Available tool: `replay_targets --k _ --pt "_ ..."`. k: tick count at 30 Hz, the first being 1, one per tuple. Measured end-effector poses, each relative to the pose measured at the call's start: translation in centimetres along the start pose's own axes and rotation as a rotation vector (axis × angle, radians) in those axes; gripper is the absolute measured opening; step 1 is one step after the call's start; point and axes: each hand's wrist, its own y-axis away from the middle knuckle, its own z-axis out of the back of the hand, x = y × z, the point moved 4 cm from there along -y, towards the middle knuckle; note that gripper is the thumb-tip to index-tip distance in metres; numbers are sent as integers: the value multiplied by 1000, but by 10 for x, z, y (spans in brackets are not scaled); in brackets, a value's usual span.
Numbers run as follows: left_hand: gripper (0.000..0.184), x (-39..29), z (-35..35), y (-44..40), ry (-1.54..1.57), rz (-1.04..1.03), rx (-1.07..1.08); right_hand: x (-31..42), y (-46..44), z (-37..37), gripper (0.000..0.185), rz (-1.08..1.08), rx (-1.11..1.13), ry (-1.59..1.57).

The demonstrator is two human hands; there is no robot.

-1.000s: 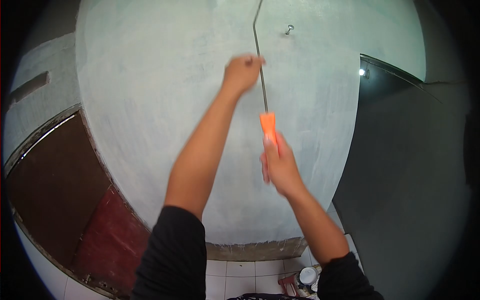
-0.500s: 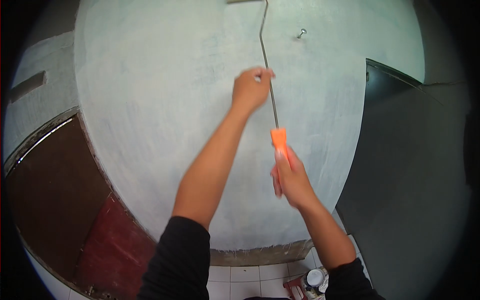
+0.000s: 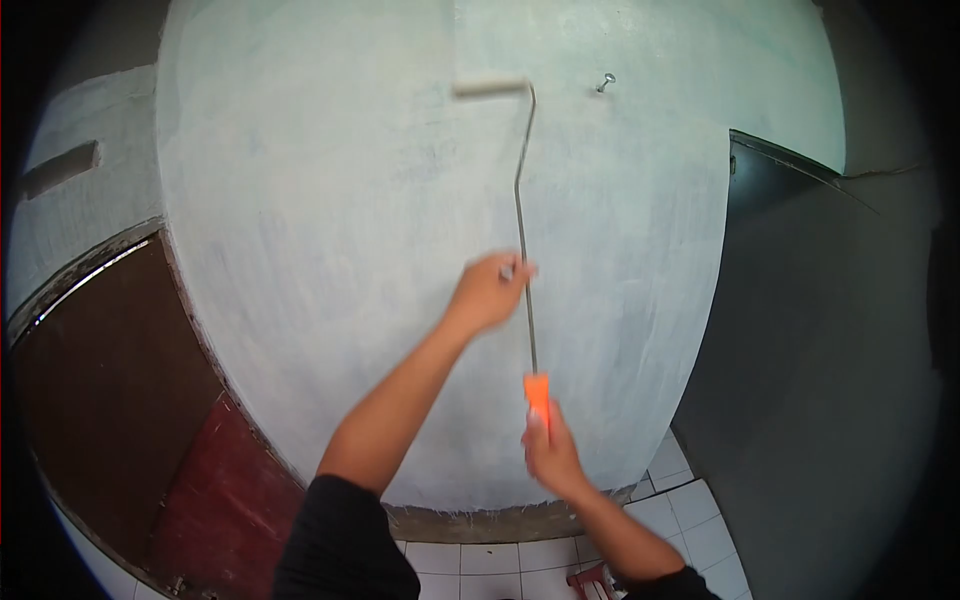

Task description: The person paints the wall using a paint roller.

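A paint roller [image 3: 492, 89] lies level against the pale wall [image 3: 330, 220], its bent metal rod [image 3: 521, 215] running down to an orange handle [image 3: 537, 390]. My right hand [image 3: 552, 450] is wrapped round that handle. Higher up, my left hand [image 3: 492, 290] has its fingers closed on the rod, about midway between the rod's lower bend and the handle. The wall shows uneven whitish and greenish patches.
A metal hook or bolt [image 3: 605, 83] sticks out of the wall right of the roller. On the left is a brown and red door [image 3: 110, 370]; a dark grey surface [image 3: 820, 400] stands at right. Below are white floor tiles [image 3: 490, 558] and a red object [image 3: 592, 580].
Both hands have moved down with the roller. The roller head, out of view at first and then at the top edge, now shows fully on the upper wall.
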Motion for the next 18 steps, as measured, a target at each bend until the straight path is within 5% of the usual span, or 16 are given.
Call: replay_targets --k 5,18 --pt "26 14 -20 54 -79 -16 -200 -32 30 -20 33 -104 -8 -37" --pt "35 -62 127 -153 -45 -77 -382 185 -132 -45 43 110 26 -74"
